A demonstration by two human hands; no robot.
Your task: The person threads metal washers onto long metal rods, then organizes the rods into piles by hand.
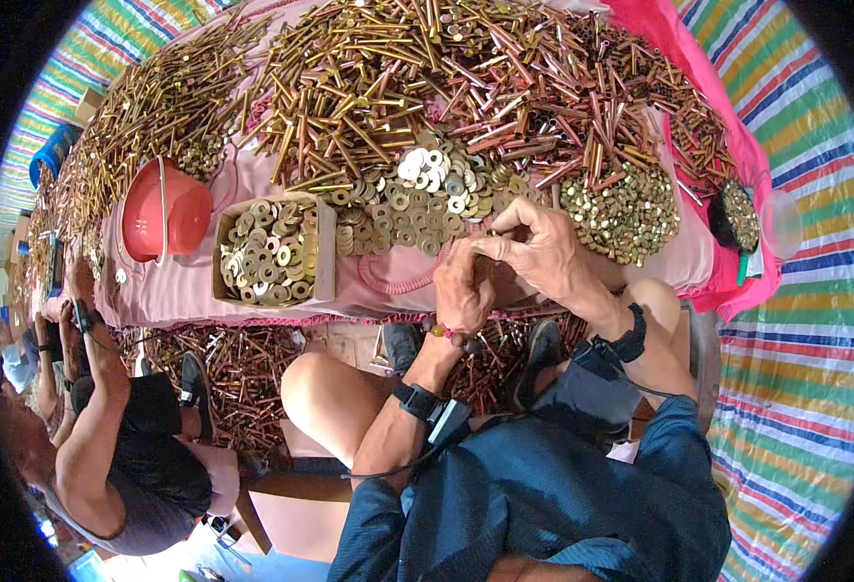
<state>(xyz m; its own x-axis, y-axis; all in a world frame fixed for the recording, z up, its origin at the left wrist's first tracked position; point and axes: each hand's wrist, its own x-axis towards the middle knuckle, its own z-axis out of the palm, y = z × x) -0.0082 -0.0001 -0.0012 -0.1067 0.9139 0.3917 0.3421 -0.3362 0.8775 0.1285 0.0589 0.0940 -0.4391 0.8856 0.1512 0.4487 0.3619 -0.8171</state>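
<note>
My left hand [464, 289] and my right hand [543, 254] meet above the front of the pink-covered table. Both sets of fingers are closed, thumbs and fingertips pressed together; whatever they pinch is too small and hidden to make out. Just beyond them spreads a heap of flat metal washers [407, 215], some pale silver, most brassy. Right of my hands lies a pile of small brass-coloured nuts [623, 215]. A cardboard box [326, 254] full of washers stands to the left. Behind are long yellowish bolts [349, 73] and pinkish metal tubes [582, 102] in a big mound.
A red bucket [182, 209] with a handle stands left of the box. A dark bowl [737, 215] of small parts sits at the right edge. More metal pieces [238, 378] lie beneath the table. At the left, a co-worker's arm [102, 427] reaches to the table.
</note>
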